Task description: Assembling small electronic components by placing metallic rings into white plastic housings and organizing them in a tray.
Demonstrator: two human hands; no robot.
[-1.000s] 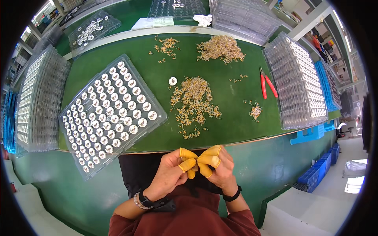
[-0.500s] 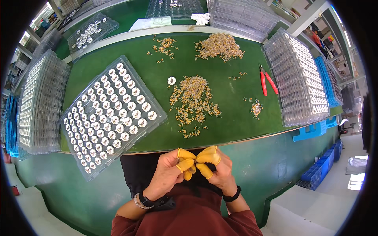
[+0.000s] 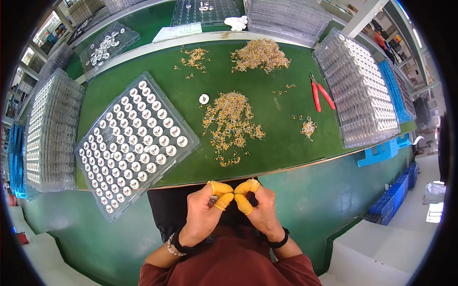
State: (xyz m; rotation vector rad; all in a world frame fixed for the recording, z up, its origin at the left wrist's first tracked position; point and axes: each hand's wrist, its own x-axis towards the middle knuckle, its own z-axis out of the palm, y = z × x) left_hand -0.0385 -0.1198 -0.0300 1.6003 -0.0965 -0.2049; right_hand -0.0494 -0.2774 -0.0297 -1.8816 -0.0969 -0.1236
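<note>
room: workshop; shelves and stacked clear trays behind the bench, blue crates (image 3: 391,202) on the floor at the right.
bench: green-topped bench (image 3: 276,128), pale strip along its far edge, near edge just ahead of the hands.
left stack: pile of clear trays (image 3: 50,131) at the left end of the bench, blue trays beside it.
right stack: pile of clear trays (image 3: 360,88) at the right end, running from far edge to near edge.
parts tray: clear tray (image 3: 136,143) of round white-and-metal parts, left of centre, near corner hanging over the near edge.
far tray: smaller tray (image 3: 109,45) of metal parts beyond the far-left corner.
middle pile: loose small yellowish parts (image 3: 231,126) spread at bench centre toward the near edge.
far pile: denser heap (image 3: 260,55) by the far edge, a thinner scatter (image 3: 193,58) to its left.
pliers: red-handled pliers (image 3: 320,93) right of centre, next to the right stack.
small cluster: few parts (image 3: 308,128) below the pliers.
single part: one round white part (image 3: 203,99) just above the middle pile.
left hand: left hand (image 3: 202,214) below the near edge, fingers curled in, yellow finger covers (image 3: 222,190); thumb and forefinger pinch a small dark part (image 3: 212,201).
right hand: right hand (image 3: 260,212) curled close, yellow tips touching the left's; can't tell if it grips anything.
</note>
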